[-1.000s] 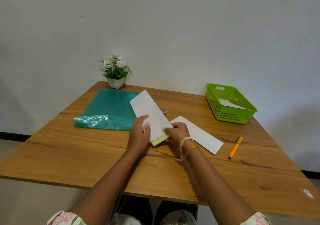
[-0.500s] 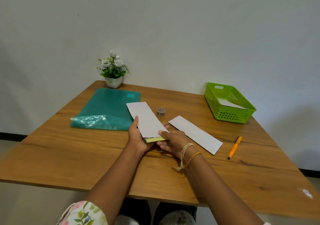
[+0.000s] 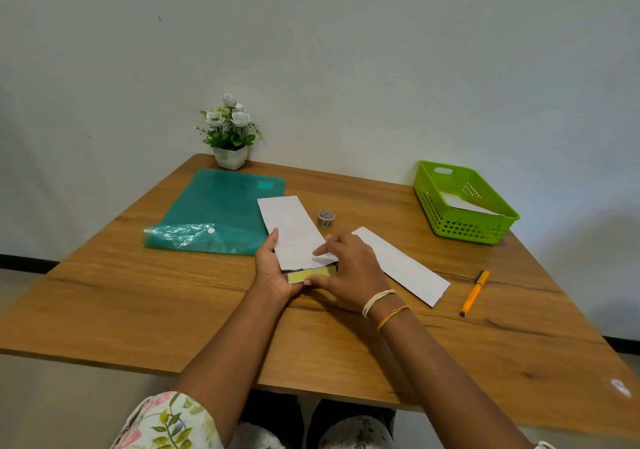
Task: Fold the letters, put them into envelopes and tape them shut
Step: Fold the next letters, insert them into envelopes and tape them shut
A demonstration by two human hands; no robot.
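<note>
Head view only. The near end of the white envelope [image 3: 292, 232] is partly covered by both hands; a yellow strip [image 3: 310, 274] shows at its open end, but whether this is a flap lining or the folded letter cannot be told. Left hand [image 3: 272, 270] cradles the envelope from below and along its left edge, thumb up the side, fingers hidden beneath. Right hand [image 3: 348, 270] pinches the open end: forefinger on the white face, thumb on the yellow strip. The envelope sits near the desk's middle, its far end over the right edge of a teal plastic folder [image 3: 211, 213]. A second white envelope [image 3: 403, 265] lies flat just right of the right hand, partly hidden by it. A small tape roll [image 3: 326, 218] stands beyond the hands. Green basket [image 3: 464, 220] at the far right corner holds white paper, mostly hidden by its wall. Orange pen [image 3: 475, 293] lies near the right edge. Potted flowers [image 3: 228, 133] stand at the far edge. Wooden desk [image 3: 138, 310] against a plain pale wall.
</note>
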